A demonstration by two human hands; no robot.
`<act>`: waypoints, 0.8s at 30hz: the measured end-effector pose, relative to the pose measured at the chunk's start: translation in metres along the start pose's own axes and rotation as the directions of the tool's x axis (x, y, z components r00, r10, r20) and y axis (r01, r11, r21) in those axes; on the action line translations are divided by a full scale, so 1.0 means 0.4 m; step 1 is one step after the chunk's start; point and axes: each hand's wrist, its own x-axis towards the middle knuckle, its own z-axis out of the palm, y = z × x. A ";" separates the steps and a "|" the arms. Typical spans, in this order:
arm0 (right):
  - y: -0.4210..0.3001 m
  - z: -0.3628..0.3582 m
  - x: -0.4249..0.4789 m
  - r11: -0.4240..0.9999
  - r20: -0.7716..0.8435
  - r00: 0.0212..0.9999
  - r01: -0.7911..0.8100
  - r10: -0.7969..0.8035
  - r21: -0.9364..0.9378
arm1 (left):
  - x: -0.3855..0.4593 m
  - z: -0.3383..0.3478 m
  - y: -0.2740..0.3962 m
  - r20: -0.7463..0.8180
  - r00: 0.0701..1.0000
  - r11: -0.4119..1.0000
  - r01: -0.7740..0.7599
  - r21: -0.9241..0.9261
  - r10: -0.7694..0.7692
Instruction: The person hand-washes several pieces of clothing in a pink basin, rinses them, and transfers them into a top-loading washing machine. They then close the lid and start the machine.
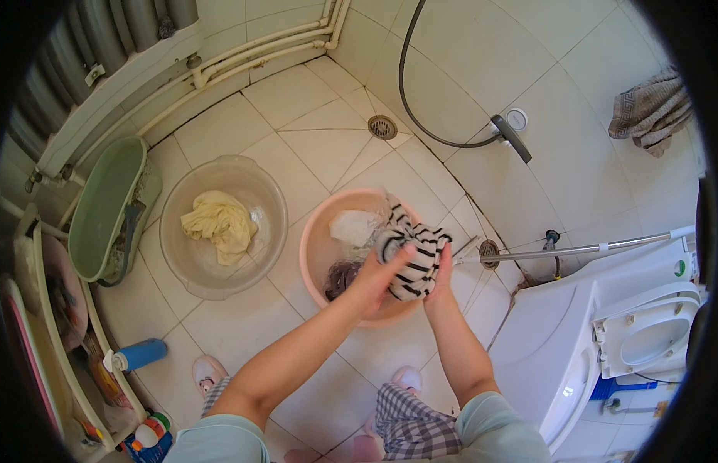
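A black-and-white striped cloth [420, 263] is bunched between my two hands, above the right side of a pink plastic basin [306, 263]. My left hand [382, 278] grips it from the left, with the thumb on top. My right hand [443, 272] holds its right edge, the fingers partly hidden by the fabric. In the basin, a white item [354, 227] and a dark bundle of fabric [341, 279] lie in what looks like water. To the left, a translucent grey basin [168, 231] holds a wrung pale yellow cloth [220, 223].
A green tub [107, 202] stands by the radiator [104, 40]. Left of my feet are a storage rack [70, 324] and a blue bottle [142, 354]. At right, a metal pole [567, 252] reaches across near the toilet [648, 341]. A floor drain [383, 127] lies beyond the basins.
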 end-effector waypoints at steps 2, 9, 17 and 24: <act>0.035 0.028 0.008 0.990 0.142 0.983 -0.129 0.120 0.060 | 0.007 -0.034 -0.046 0.020 0.991 0.932 -0.129 0.338 0.130; 0.072 0.083 -0.008 0.949 -0.112 0.971 -0.230 0.211 -0.214 | -0.003 -0.132 -0.124 -0.040 0.949 0.566 -0.153 0.810 0.313; 0.103 0.148 0.028 0.898 0.002 0.982 -0.171 0.188 -0.406 | -0.048 -0.158 -0.008 -0.031 0.932 0.708 -0.253 0.659 0.361; 0.081 0.097 0.119 0.647 -0.013 1.000 -0.005 -0.007 -0.762 | -0.129 -0.249 0.336 -0.178 0.825 0.516 -0.153 0.843 0.536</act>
